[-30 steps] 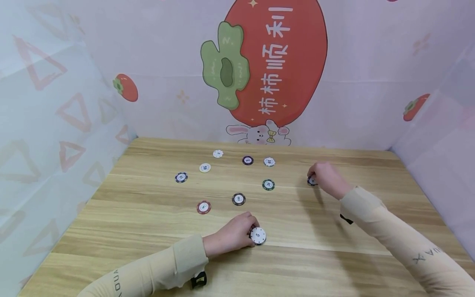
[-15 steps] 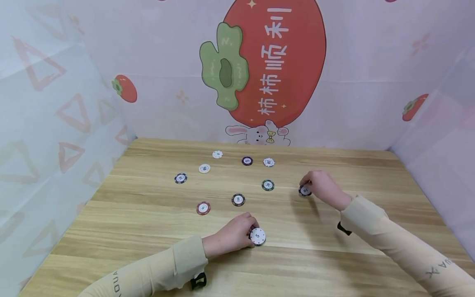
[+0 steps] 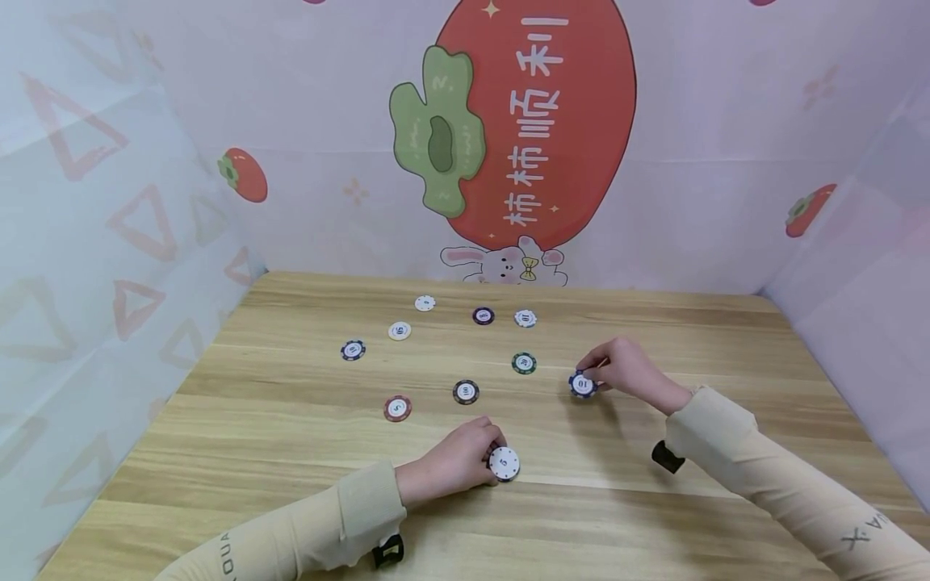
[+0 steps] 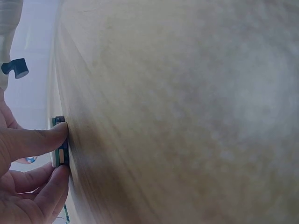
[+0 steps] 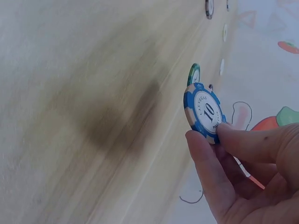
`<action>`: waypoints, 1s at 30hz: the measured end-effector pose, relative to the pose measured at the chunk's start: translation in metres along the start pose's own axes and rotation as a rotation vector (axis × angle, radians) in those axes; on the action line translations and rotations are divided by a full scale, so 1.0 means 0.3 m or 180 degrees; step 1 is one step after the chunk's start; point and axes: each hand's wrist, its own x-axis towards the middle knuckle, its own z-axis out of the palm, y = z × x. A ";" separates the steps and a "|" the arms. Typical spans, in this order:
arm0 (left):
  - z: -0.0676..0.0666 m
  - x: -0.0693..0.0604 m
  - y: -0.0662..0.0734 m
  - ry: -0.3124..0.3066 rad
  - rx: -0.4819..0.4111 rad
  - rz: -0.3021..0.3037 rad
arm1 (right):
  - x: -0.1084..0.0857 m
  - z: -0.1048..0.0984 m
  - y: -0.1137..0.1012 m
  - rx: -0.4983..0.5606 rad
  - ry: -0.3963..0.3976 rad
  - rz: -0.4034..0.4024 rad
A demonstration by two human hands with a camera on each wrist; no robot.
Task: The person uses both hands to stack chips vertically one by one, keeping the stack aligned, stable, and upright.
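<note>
At the front middle of the table, my left hand [image 3: 459, 453] grips a short stack of poker chips [image 3: 504, 463] between thumb and fingers; a white chip marked 5 lies on top. In the left wrist view the stack [image 4: 60, 154] shows its edge, low against the wood. My right hand [image 3: 634, 373] pinches a blue poker chip [image 3: 583, 384] marked 10 by its rim. Seen from the right wrist, the blue chip [image 5: 204, 113] is tilted and held above the table, its shadow falling on the wood. A green chip [image 3: 524, 363] lies left of it.
Loose chips lie spread over the table: black [image 3: 466, 392], red [image 3: 397, 408], dark blue [image 3: 353, 350], yellow-edged [image 3: 400, 331], white [image 3: 425, 303], purple [image 3: 483, 316] and light blue [image 3: 525, 319]. Printed cloth walls [image 3: 327, 218] bound the table at back and sides.
My right hand has lifted the blue chip from the right part of the table and brought it left and nearer. My left hand stays in place around the stack.
</note>
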 end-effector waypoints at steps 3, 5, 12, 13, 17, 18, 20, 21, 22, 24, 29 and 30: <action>-0.001 0.001 0.000 -0.0010 -0.0005 -0.0023 | -0.002 0.008 -0.005 0.0187 -0.0063 0.0176; -0.005 0.001 0.006 -0.0030 -0.0013 -0.0078 | -0.006 0.015 -0.013 0.0330 -0.0092 0.0322; -0.005 0.001 0.004 -0.0017 0.0043 -0.0063 | -0.032 0.044 -0.051 0.0818 -0.0244 0.0556; -0.005 0.001 0.003 -0.0017 0.0042 -0.0064 | -0.035 0.047 -0.056 0.0852 -0.0275 0.0549; -0.002 0.002 0.002 -0.0016 0.0029 -0.0070 | -0.048 0.055 -0.073 0.0906 -0.0341 0.0552; -0.002 0.003 0.002 -0.0024 0.0024 -0.0081 | -0.051 0.057 -0.076 0.0921 -0.0359 0.0551; -0.002 0.004 0.003 -0.0040 0.0018 -0.0101 | -0.055 0.062 -0.079 0.0957 -0.0396 0.0549; -0.003 0.005 0.003 -0.0047 0.0017 -0.0112 | -0.056 0.065 -0.080 0.0990 -0.0415 0.0549; -0.003 0.006 0.003 -0.0049 0.0020 -0.0116 | -0.058 0.069 -0.081 0.1033 -0.0430 0.0553; -0.004 0.007 0.004 -0.0056 0.0026 -0.0129 | -0.060 0.078 -0.082 0.1131 -0.0472 0.0559; -0.004 0.011 0.004 -0.0065 0.0050 -0.0142 | -0.072 0.107 -0.089 0.1324 -0.0631 0.0537; -0.004 0.011 0.004 -0.0071 0.0050 -0.0145 | -0.075 0.113 -0.091 0.1349 -0.0660 0.0526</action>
